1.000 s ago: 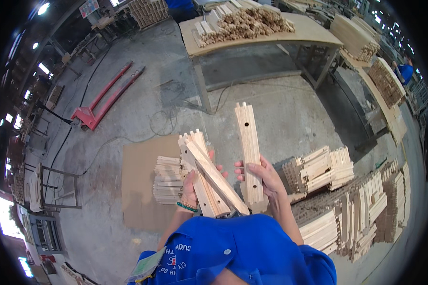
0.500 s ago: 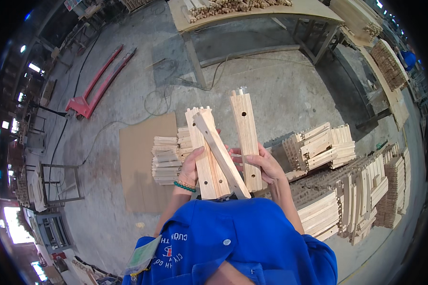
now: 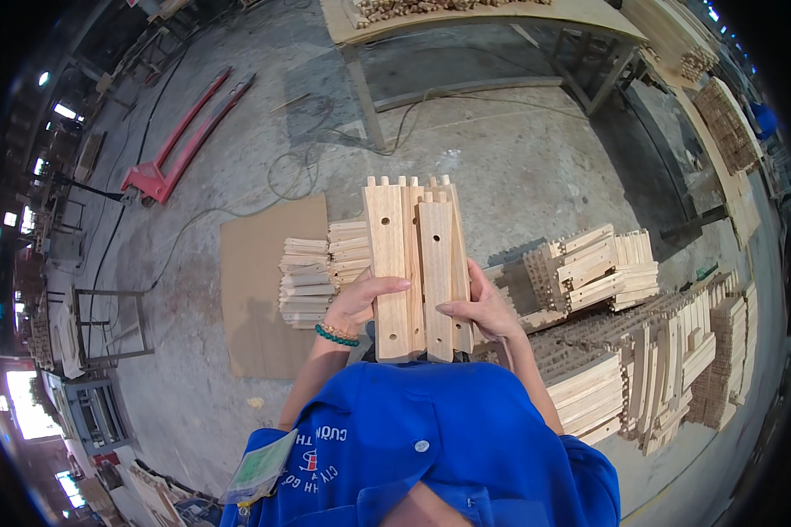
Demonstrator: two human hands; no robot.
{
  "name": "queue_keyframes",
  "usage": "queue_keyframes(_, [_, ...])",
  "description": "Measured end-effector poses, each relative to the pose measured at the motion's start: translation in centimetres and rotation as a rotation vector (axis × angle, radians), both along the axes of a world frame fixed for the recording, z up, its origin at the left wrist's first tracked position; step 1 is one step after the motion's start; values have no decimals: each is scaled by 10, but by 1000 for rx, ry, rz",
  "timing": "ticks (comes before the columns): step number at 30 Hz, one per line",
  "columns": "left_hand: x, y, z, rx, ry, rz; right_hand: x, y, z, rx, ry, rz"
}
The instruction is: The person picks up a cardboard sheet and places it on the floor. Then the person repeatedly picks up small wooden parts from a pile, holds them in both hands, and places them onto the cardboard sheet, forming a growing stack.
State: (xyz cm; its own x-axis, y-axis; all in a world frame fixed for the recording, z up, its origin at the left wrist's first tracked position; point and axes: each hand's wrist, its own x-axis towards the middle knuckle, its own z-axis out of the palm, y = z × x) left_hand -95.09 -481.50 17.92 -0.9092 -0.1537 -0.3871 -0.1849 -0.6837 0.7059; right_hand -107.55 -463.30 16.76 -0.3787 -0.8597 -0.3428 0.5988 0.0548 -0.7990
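Note:
In front of my chest stands a bundle of pale wooden pieces (image 3: pixel 387 255), held upright with dowel pegs along the top ends and dark drilled holes in the faces. My left hand (image 3: pixel 364 299) grips the bundle's left side, thumb lying across the front. My right hand (image 3: pixel 485 309) grips the right side, its thumb on a shorter narrow wooden piece (image 3: pixel 436 272) at the front. The pieces sit side by side, touching or nearly so. Most of my fingers are hidden behind the wood.
Left of the bundle, stacked wooden pieces (image 3: pixel 306 281) lie on a cardboard sheet (image 3: pixel 255 263). Several piles of similar wood (image 3: pixel 589 268) are at the right. Ahead is a workbench (image 3: pixel 466 25); a red pallet jack (image 3: pixel 163 176) and a hose (image 3: pixel 277 180) are on the floor.
The two groups of wooden pieces have come together into one bundle. The slanted piece on the left group no longer lies askew, and my right hand has lowered its pieces slightly.

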Motion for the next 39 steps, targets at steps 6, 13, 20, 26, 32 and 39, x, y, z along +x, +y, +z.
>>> queue_keyframes(6, [-1, 5, 1, -19, 11, -28, -8, 6, -4, -96, -59, -50])
queue_keyframes(13, [-9, -4, -5, 33, 28, -35, -14, 2, 0, -97, -65, -66])
queue_keyframes(20, [14, 1, -28, 26, 30, 86, -5, -1, 2, -117, -84, -129])
queue_keyframes(26, [1, 14, -45, 173, -43, 104, -9, 12, -31, -81, -122, -109])
queue_keyframes(32, [2, 11, -52, 75, -35, 187, -4, -4, -27, -75, -258, -115])
queue_keyframes(39, [3, 5, -43, 15, -71, 204, -20, -3, -69, -84, -581, -2])
